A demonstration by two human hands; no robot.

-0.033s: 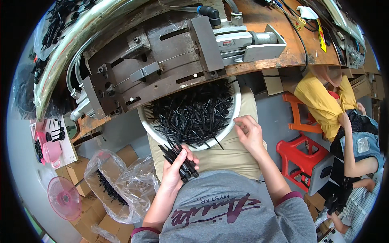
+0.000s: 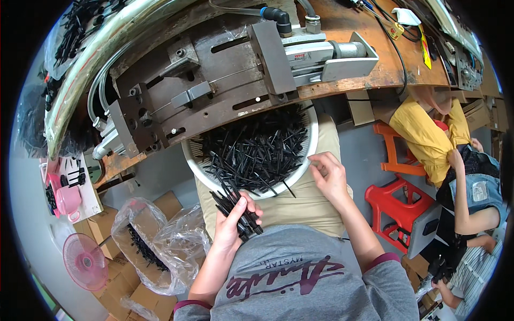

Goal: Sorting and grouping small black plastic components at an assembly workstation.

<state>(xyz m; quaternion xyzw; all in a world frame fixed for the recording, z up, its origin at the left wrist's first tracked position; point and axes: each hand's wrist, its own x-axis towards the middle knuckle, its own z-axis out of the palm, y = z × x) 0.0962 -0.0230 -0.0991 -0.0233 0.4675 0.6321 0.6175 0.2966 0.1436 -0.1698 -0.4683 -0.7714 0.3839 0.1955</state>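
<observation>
My left hand [image 2: 231, 223] is closed round a bundle of slim black pen-like sticks [image 2: 239, 214], with tapered tips pointing up and away and thicker ends below my fingers. Just beyond it, a round white basket [image 2: 191, 167] rests on my lap, heaped with many more black sticks [image 2: 251, 152]. My right hand [image 2: 329, 175] is at the basket's right rim. Its fingers are loosely bent, thumb and forefinger apart, with nothing visible between them. Whether the fingertips touch the rim I cannot tell.
A metal clamping fixture [image 2: 214, 85] with air cylinders sits on the wooden bench [image 2: 375, 69] above the basket. At lower left are a plastic-lined box [image 2: 155, 246] and a pink fan [image 2: 84, 261]. Red stools [image 2: 399, 206] and other people [image 2: 471, 192] are at right.
</observation>
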